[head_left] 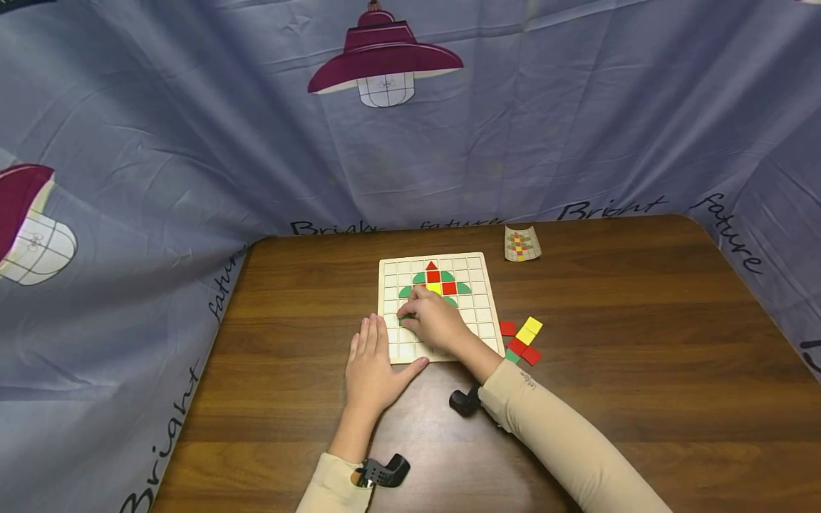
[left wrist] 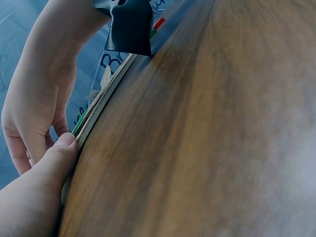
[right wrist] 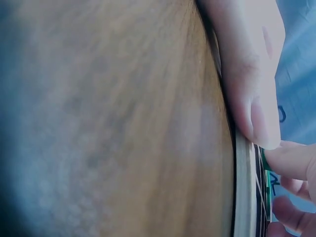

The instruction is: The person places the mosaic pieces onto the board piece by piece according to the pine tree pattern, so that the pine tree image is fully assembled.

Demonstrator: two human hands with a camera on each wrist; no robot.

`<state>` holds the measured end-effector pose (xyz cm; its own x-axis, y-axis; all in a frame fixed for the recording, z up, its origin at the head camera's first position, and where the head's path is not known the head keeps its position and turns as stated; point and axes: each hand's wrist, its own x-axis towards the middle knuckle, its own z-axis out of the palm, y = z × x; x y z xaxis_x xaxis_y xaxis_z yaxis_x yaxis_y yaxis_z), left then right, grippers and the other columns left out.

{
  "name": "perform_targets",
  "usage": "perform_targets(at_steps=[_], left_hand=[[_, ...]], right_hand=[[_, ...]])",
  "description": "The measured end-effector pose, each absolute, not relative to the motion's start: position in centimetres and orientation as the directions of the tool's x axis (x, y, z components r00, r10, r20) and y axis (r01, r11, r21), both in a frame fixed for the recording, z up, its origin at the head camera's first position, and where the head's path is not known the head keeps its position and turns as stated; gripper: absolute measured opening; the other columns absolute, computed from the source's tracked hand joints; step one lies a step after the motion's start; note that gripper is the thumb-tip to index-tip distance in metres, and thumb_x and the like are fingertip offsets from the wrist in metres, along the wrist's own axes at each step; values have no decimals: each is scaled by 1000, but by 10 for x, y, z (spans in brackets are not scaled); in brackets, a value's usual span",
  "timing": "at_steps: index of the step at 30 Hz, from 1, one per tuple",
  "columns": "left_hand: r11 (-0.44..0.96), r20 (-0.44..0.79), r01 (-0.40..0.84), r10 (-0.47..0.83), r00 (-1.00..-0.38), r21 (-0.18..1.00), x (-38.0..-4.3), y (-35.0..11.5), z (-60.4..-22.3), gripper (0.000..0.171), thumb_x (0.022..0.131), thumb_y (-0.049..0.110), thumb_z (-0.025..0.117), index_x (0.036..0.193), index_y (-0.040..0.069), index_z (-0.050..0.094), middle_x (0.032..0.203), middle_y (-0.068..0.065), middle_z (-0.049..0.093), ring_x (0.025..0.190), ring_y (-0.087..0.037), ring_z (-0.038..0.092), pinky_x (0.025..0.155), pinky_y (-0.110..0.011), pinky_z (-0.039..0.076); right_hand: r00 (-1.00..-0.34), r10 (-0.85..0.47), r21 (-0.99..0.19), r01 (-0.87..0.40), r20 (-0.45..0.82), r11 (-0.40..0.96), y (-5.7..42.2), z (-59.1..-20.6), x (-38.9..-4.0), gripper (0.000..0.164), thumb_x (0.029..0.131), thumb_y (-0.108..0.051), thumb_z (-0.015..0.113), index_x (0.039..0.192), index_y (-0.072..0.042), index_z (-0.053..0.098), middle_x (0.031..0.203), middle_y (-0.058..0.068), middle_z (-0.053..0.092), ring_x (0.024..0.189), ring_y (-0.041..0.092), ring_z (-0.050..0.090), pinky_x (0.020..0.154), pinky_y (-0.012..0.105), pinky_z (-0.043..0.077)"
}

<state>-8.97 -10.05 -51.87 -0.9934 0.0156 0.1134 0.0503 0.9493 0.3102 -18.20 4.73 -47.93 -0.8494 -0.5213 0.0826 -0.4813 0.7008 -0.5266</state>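
Note:
A square pale wooden grid board (head_left: 477,313) carries a pattern of flat red, green and yellow tiles, with a red triangle (head_left: 432,266) at the top. Bent over the board's left half, my right hand (head_left: 436,320) pinches a green tile (head_left: 405,318) between thumb and fingers, low over the squares. The fingers mostly cover that tile. My left hand (head_left: 372,374) rests at the board's lower left corner, fingers straight along the left edge and thumb spread along the near edge. In the left wrist view the left thumb (left wrist: 57,160) lies against the board's side.
Loose red, yellow and green tiles, among them a yellow tile (head_left: 532,326), lie right of the board. A small curled pattern card (head_left: 522,244) stands farther back on the brown wooden table (head_left: 641,320). A grey-blue curtain (head_left: 545,128) encloses the far side and both flanks.

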Motion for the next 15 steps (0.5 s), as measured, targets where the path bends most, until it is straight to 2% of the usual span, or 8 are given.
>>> perform_targets(at_steps=[7, 15], left_hand=[[948, 122, 54, 16, -992, 314, -90, -100, -519, 115, 80, 82, 52, 154, -3, 27, 162, -18, 28, 153, -30, 23, 124, -47, 22], [946, 108, 47, 13, -994, 319, -90, -100, -519, 116, 80, 82, 51, 155, -2, 26, 163, -18, 27, 154, -29, 21, 125, -47, 20]], right_hand=[[-851, -519, -489, -487, 80, 724, 47, -479, -182, 23, 87, -21, 77, 109, -15, 78, 97, -5, 62, 85, 10, 59, 71, 27, 51], [-869, -483, -501, -468, 108, 728, 48, -479, -181, 18, 84, -22, 80, 101, -15, 77, 92, -3, 66, 83, 13, 60, 71, 30, 52]])
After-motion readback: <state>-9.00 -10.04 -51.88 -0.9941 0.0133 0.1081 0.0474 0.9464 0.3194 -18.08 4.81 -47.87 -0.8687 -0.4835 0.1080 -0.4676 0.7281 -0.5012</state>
